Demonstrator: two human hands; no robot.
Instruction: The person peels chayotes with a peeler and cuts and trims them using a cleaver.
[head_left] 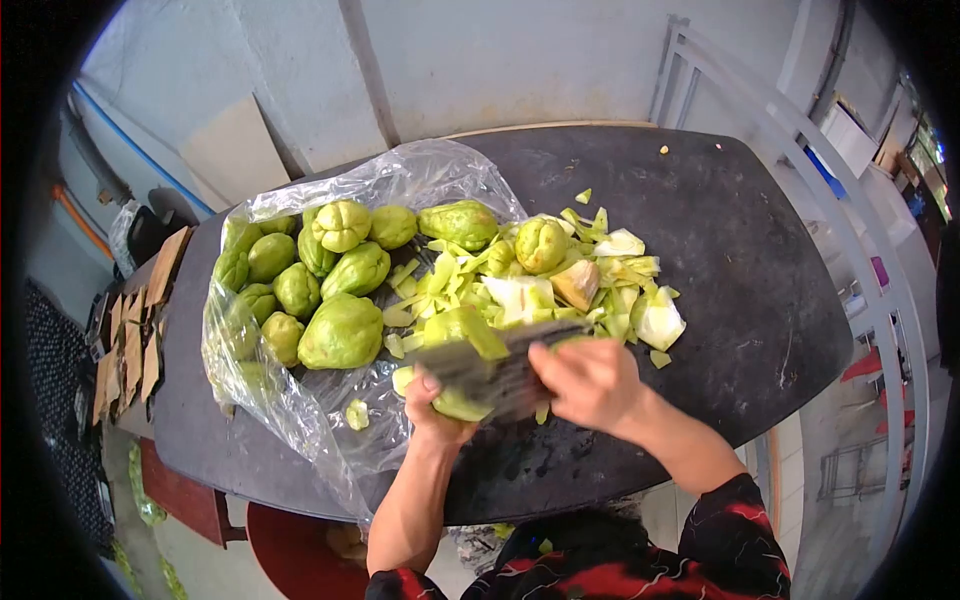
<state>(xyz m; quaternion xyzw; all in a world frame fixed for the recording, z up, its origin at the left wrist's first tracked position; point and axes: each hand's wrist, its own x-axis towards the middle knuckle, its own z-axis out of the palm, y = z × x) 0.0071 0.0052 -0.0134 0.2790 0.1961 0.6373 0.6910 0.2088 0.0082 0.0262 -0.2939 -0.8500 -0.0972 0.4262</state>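
Note:
Near the front edge of the dark table, my left hand (437,412) is closed round a pale green chayote (462,402). My right hand (590,382) grips a wide dark blade (500,368), blurred by motion, which lies across the chayote and hides part of it. A strip of green peel (465,328) shows at the blade's upper side. Just beyond my hands is a heap of peelings and cut pieces (520,296). Whole chayotes (342,330) lie to the left on a clear plastic bag (300,425).
The dark table (740,260) has a rounded edge. A grey metal rail (850,200) stands at its right, with a wall (520,60) behind. Below the front edge sits a red basin (285,555). Brown cardboard pieces (130,345) are at the left.

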